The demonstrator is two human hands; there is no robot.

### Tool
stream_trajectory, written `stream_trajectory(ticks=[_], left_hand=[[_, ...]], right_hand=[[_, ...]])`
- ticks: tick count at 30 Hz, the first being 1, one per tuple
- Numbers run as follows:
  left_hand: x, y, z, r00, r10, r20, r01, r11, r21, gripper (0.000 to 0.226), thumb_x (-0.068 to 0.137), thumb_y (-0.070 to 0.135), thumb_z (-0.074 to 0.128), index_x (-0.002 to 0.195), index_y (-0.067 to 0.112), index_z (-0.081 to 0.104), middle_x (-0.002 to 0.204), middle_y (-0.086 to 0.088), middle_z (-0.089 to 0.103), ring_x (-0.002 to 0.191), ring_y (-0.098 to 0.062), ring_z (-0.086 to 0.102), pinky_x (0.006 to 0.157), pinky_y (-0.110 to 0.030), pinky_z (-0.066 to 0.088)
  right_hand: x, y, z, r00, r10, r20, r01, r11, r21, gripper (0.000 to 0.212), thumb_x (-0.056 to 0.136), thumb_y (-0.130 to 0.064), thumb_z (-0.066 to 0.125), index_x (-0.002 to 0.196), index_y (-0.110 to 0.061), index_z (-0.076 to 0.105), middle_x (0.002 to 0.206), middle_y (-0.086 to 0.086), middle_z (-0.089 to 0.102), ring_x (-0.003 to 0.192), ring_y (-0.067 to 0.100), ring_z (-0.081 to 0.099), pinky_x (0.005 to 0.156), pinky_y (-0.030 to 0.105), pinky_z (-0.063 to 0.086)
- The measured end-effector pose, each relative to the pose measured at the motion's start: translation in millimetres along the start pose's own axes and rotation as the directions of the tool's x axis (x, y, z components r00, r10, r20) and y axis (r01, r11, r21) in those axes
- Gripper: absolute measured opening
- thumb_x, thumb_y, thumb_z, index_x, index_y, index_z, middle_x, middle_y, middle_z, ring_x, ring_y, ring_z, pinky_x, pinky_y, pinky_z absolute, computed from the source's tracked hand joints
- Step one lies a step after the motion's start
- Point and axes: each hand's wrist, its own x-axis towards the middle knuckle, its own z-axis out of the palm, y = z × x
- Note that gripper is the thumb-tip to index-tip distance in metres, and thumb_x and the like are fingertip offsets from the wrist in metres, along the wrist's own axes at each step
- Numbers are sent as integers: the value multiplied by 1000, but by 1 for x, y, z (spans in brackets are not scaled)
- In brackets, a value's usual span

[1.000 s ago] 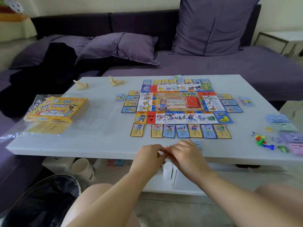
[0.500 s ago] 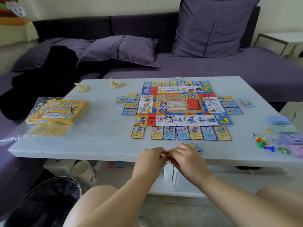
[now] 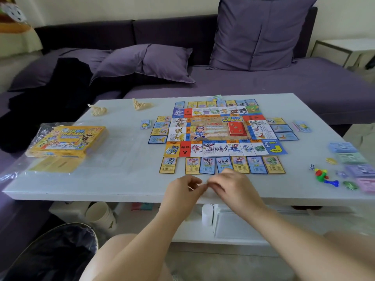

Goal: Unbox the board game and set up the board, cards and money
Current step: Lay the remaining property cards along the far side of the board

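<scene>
Two hands meet at 6 o'clock, over the near edge of the white table (image 3: 121, 179). The left hand (image 3: 183, 188) has its fingers curled, with thumb and first finger brought together. The right hand (image 3: 233, 186) reaches to it with bent fingers, and the fingertips of both hands touch. The picture is blurred there, so I cannot tell if they pinch some small thing or nothing.

The board (image 3: 215, 129) lies flat in the middle of the table, a little toward 1 o'clock from the hands. A red deck (image 3: 237, 128) sits on its centre field, on the 3 o'clock side. Cards (image 3: 256, 165) lie face up in rows around the board, just beside its edges. The row at 6 o'clock is just beyond the right hand, which hides the lower edge of one card.

The yellow box (image 3: 67, 141) lies at 9 o'clock, with clear plastic wrap (image 3: 38, 130) under it. The paper money (image 3: 353, 159) lies in stacks at 3 o'clock, near the table edge, with coloured pawns (image 3: 321, 175) and a die (image 3: 311, 167) just beside them.
</scene>
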Motion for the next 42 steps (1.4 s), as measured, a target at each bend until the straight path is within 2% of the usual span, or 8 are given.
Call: stream_trajectory(ticks=[4, 8, 18, 22, 36, 39, 41, 42], left_hand=[[12, 2, 1, 981, 195, -18, -153, 823, 547, 59, 95, 50, 41, 146, 25, 29, 149, 6, 30, 138, -14, 26, 115, -34, 19], [20, 4, 13, 974, 137, 180, -223, 718, 660, 76, 93, 63, 25, 152, 20, 2, 160, 2, -4, 146, -16, -10, 117, -44, -9], [19, 6, 22, 967, 115, 227, -241, 701, 671, 79, 89, 70, 22, 151, 25, 7, 160, 1, -2, 146, -18, -7, 117, -47, -8], [17, 7, 20, 967, 145, 211, -251, 704, 665, 75, 89, 69, 25, 150, 28, 11, 158, 1, 3, 147, -18, -2, 118, -46, -7], [19, 7, 13, 968, 190, 161, -249, 705, 664, 71, 89, 69, 27, 148, 32, 17, 157, 2, 8, 146, -18, 4, 118, -45, -6], [17, 17, 11, 958, 284, 47, -267, 815, 515, 55, 96, 52, 33, 146, 30, 27, 153, 4, 22, 143, -14, 17, 119, -35, 8], [10, 30, 10, 984, 160, -81, -152, 984, 91, 41, 100, 35, 38, 139, 25, 42, 144, 6, 39, 130, -10, 38, 107, -25, 29], [6, 37, 8, 999, -7, -38, -3, 969, -248, 36, 101, 29, 37, 134, 21, 48, 138, 4, 47, 122, -10, 48, 101, -24, 35]], right_hand=[[10, 15, -22, 975, 191, -117, -182, 980, 82, 10, 76, -11, 77, 86, -11, 74, 73, -1, 70, 65, 14, 63, 59, 32, 55], [10, 26, -30, 945, 300, -126, -290, 952, 97, 10, 79, -14, 75, 88, -11, 75, 77, 0, 71, 67, 14, 64, 64, 34, 55], [13, 22, -25, 938, 331, -97, -325, 943, 77, 11, 80, -16, 74, 90, -11, 75, 80, -1, 72, 72, 13, 65, 67, 31, 55], [15, 22, -23, 939, 334, -78, -328, 941, 82, 9, 81, -17, 73, 89, -13, 75, 80, -2, 71, 70, 9, 61, 65, 19, 49], [19, 15, -27, 937, 332, -104, -324, 942, 88, 11, 77, -14, 76, 88, -10, 75, 78, 0, 70, 69, 10, 61, 64, 21, 50], [20, 14, -33, 946, 289, -149, -276, 956, 97, 9, 77, -14, 77, 85, -11, 75, 75, -2, 69, 68, 11, 61, 63, 21, 50], [21, 8, -35, 960, 204, -190, -191, 978, 86, 9, 75, -15, 77, 83, -11, 74, 74, -4, 68, 68, 8, 59, 62, 19, 47], [20, 4, -35, 966, 163, -201, -149, 985, 81, 9, 75, -17, 75, 83, -12, 74, 74, -5, 66, 69, 7, 58, 63, 19, 46]])
